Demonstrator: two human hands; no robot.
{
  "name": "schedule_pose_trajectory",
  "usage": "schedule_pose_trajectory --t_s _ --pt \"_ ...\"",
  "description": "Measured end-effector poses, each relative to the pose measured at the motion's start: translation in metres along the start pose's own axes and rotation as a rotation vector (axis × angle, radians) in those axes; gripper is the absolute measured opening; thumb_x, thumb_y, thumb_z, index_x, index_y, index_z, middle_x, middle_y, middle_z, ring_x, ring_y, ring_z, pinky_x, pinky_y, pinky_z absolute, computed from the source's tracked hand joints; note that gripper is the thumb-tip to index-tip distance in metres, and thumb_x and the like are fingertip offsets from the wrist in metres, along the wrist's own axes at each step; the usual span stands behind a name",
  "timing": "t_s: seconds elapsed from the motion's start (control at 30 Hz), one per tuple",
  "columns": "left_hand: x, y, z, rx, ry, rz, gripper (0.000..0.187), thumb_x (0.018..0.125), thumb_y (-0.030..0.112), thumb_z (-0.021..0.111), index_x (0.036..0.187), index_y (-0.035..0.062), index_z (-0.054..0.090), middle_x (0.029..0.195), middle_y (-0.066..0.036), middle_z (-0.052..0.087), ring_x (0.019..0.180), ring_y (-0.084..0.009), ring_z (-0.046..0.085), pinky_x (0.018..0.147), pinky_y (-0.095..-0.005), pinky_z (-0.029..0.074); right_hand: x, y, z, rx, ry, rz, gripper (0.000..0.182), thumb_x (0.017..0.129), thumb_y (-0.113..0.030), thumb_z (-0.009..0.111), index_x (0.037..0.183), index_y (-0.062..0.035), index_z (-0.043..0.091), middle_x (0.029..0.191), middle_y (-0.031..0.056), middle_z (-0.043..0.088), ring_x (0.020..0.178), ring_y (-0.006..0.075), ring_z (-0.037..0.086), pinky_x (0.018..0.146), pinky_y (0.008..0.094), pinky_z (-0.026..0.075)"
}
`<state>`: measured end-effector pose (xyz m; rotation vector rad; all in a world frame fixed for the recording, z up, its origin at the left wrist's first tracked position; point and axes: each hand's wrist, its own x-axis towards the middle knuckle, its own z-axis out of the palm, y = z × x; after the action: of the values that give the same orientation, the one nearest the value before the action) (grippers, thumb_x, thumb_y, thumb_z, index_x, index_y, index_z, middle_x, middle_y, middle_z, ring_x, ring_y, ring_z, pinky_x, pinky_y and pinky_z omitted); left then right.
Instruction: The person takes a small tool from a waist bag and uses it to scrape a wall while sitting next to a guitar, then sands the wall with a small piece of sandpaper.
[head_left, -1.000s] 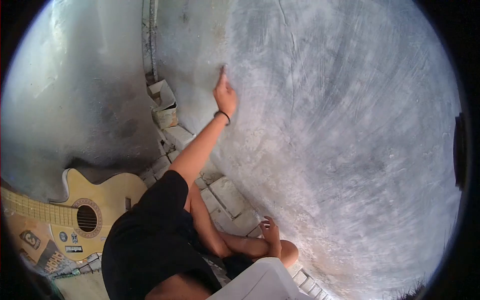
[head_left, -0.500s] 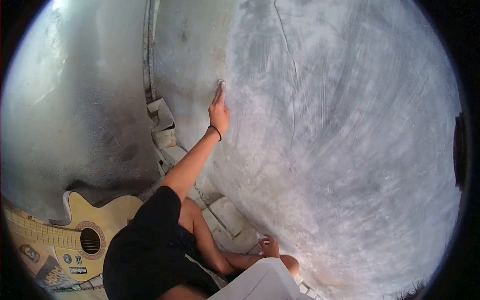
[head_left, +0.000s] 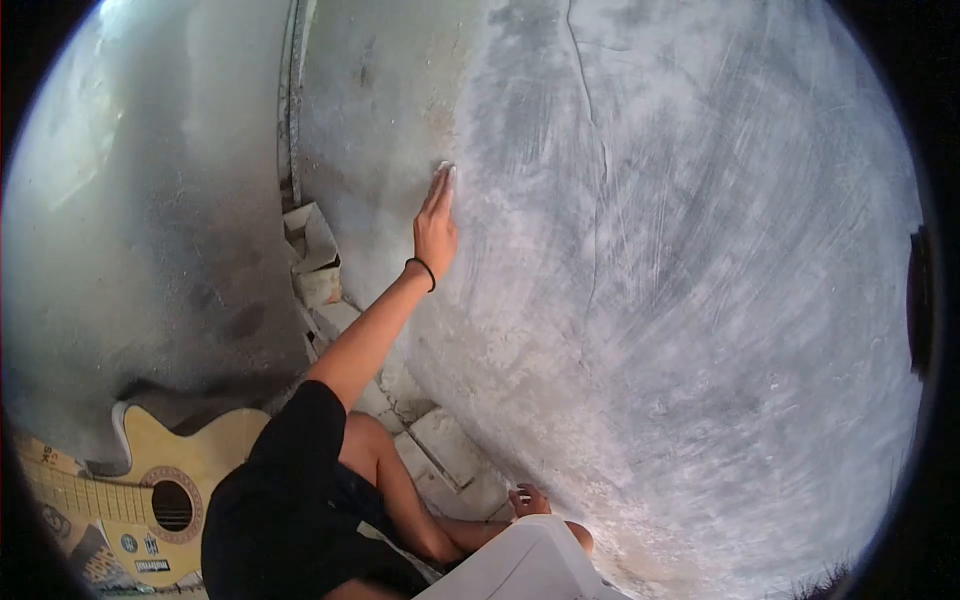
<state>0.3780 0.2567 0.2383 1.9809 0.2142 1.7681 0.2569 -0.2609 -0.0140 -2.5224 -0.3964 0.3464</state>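
My left hand (head_left: 436,225), with a dark band at its wrist, lies against the grey plastered wall (head_left: 680,300). Its fingers are stretched out along the edge between the darker bare strip and the chalky, streaked surface. Pale matter shows at the fingertips; whether it is dust or a thin piece under them I cannot make out. Low down, near my knee, my right hand (head_left: 530,499) rests with fingers loosely bent and apart, and nothing visible in them. A white smooth object (head_left: 530,565) partly hides that arm.
An acoustic guitar (head_left: 220,440) with stickers lies at the lower left. Broken blocks (head_left: 318,240) and tile pieces (head_left: 447,445) line the foot of the wall. A long crack (head_left: 600,150) runs down the plaster.
The view has shifted slightly, so the guitar and blocks sit a little further left. My left hand remains on the wall, its fingers slightly more spread. My right hand has barely moved.
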Motion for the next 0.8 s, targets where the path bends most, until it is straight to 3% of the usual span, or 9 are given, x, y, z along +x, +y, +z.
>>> schedule_pose_trajectory --t_s 0.27,0.4,0.47,0.53,0.63,0.7,0.8 --pt "0.013 -0.017 0.004 -0.002 -0.040 -0.079 0.064 0.082 -0.017 0.044 0.144 -0.0006 0.041 0.146 -0.022 0.045 0.132 -0.0384 0.045 0.107 -0.0415 0.044 0.001 0.001 -0.003 0.006 -0.056 0.030 0.043 0.088 -0.036 0.069 0.117 -0.0051 0.066 0.099 0.0141 0.074 0.086 0.0270 0.073 0.075 0.0389 0.057" --pt "-0.007 -0.012 -0.002 -0.030 -0.047 0.026 0.066 0.080 -0.016 0.045 0.144 -0.0011 0.041 0.146 -0.023 0.044 0.132 -0.0397 0.046 0.107 -0.0423 0.044 -0.004 0.000 -0.004 0.005 -0.037 0.014 0.042 0.088 -0.036 0.069 0.116 -0.0049 0.066 0.098 0.0149 0.074 0.086 0.0270 0.073 0.075 0.0391 0.057" --pt "0.011 -0.023 0.006 0.016 -0.066 0.074 0.074 0.078 -0.017 0.049 0.148 0.0006 0.035 0.149 -0.022 0.041 0.137 -0.0379 0.041 0.110 -0.0434 0.041 0.000 -0.003 -0.003 0.016 -0.025 0.009 0.042 0.088 -0.036 0.069 0.116 -0.0049 0.066 0.098 0.0152 0.074 0.086 0.0272 0.073 0.075 0.0392 0.057" --pt "0.067 -0.019 0.006 0.013 0.029 0.166 0.069 0.077 -0.017 0.046 0.145 -0.0017 0.039 0.145 -0.024 0.045 0.129 -0.0409 0.049 0.106 -0.0428 0.045 0.002 0.000 -0.003 0.001 -0.054 0.033 0.041 0.087 -0.036 0.070 0.115 -0.0055 0.067 0.098 0.0151 0.074 0.086 0.0272 0.073 0.075 0.0394 0.057" --pt "0.125 -0.008 0.007 0.055 0.059 0.193 0.070 0.077 -0.017 0.046 0.145 -0.0012 0.040 0.145 -0.024 0.045 0.128 -0.0400 0.050 0.106 -0.0422 0.046 0.007 0.013 0.004 -0.022 -0.042 0.056 0.041 0.087 -0.036 0.070 0.115 -0.0063 0.067 0.098 0.0146 0.074 0.086 0.0271 0.073 0.076 0.0398 0.056" --pt "0.123 -0.010 0.006 0.055 0.042 0.200 0.070 0.077 -0.017 0.046 0.145 -0.0004 0.040 0.145 -0.023 0.045 0.127 -0.0388 0.051 0.106 -0.0413 0.045 0.003 0.007 0.001 -0.014 -0.040 0.051 0.041 0.087 -0.036 0.070 0.115 -0.0066 0.067 0.098 0.0140 0.074 0.086 0.0272 0.073 0.076 0.0399 0.056" --pt "0.055 -0.015 -0.001 0.019 -0.040 0.143 0.069 0.078 -0.017 0.045 0.145 0.0000 0.040 0.146 -0.023 0.045 0.128 -0.0386 0.050 0.106 -0.0410 0.045 0.010 -0.001 0.002 -0.036 -0.042 0.039 0.042 0.087 -0.037 0.069 0.117 -0.0071 0.067 0.099 0.0130 0.074 0.087 0.0273 0.073 0.078 0.0400 0.056"
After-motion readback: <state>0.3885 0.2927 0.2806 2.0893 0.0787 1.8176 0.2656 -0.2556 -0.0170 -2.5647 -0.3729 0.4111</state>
